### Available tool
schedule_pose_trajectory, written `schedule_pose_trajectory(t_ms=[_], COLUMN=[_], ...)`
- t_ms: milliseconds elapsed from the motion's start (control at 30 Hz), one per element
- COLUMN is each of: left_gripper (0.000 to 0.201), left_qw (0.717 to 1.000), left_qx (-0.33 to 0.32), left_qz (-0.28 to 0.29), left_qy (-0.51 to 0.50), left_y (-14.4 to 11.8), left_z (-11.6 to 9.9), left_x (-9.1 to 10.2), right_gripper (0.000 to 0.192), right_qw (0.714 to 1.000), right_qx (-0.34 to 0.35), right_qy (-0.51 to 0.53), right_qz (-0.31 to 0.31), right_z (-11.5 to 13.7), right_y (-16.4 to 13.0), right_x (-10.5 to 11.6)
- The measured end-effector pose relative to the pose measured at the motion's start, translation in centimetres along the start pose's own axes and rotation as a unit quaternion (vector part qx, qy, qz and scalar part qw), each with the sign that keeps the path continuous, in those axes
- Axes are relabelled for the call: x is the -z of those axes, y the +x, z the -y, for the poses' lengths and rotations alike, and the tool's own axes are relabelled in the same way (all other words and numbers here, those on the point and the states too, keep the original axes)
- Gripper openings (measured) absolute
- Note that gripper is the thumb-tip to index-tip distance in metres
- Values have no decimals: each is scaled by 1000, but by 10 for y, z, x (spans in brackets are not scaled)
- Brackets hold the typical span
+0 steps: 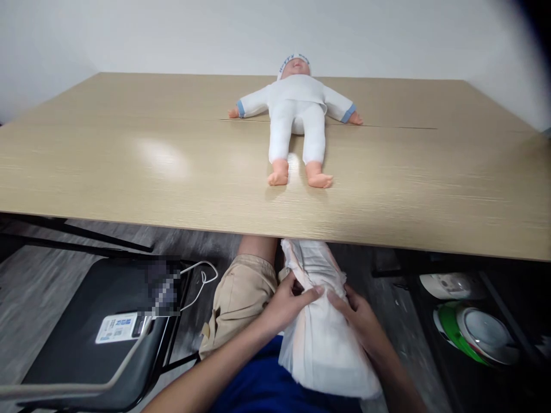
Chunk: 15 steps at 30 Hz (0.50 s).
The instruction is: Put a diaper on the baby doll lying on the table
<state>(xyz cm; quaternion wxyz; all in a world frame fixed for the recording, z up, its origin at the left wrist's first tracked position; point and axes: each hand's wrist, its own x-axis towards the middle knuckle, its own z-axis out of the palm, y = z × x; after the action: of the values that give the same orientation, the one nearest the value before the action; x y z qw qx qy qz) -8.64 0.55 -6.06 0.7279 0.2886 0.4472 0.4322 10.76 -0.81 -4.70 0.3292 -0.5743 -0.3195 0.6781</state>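
Diaper: a white disposable diaper, partly unfolded and creased, lies over the lap, its far end by the table's near edge.
Left hand: the left hand pinches the diaper's left edge, thumb on top, fingers curled around the side.
Right hand: the right hand is clamped on the opposite edge, thumb laid across the top.
Handling: probably very light, soft and floppy, not slippery; the thin ruffled edges look easy to crumple or tear.
Hold: both side edges near the middle seem best, leaving the padding flat.
Lap: khaki shorts and a blue shirt lie beneath and beside it.
Chair: at left, a black chair carries a labelled white device and a cable.
Table: the wooden tabletop overhangs the knees, its edge a likely snag for lifting.
Doll: a white-clothed baby doll lies face up, arms spread, feet toward the person.
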Motion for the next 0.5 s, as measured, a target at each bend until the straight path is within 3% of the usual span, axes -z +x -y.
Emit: schedule_pose_trajectory(t_ms=[367, 500], left_gripper=[69, 68], left_qw=[998, 997], left_qx=[36, 36], left_qz=[25, 27], left_qy=[33, 65], left_y=[-88, -112], left_z=[-50, -67], left_x=[-29, -37], right_gripper=[82, 95], right_qw=[997, 993], right_qx=[49, 87], right_qy=[-55, -74], right_qz=[-6, -15], right_z=[22, 30], right_y=[-74, -99], right_x=[-1, -5])
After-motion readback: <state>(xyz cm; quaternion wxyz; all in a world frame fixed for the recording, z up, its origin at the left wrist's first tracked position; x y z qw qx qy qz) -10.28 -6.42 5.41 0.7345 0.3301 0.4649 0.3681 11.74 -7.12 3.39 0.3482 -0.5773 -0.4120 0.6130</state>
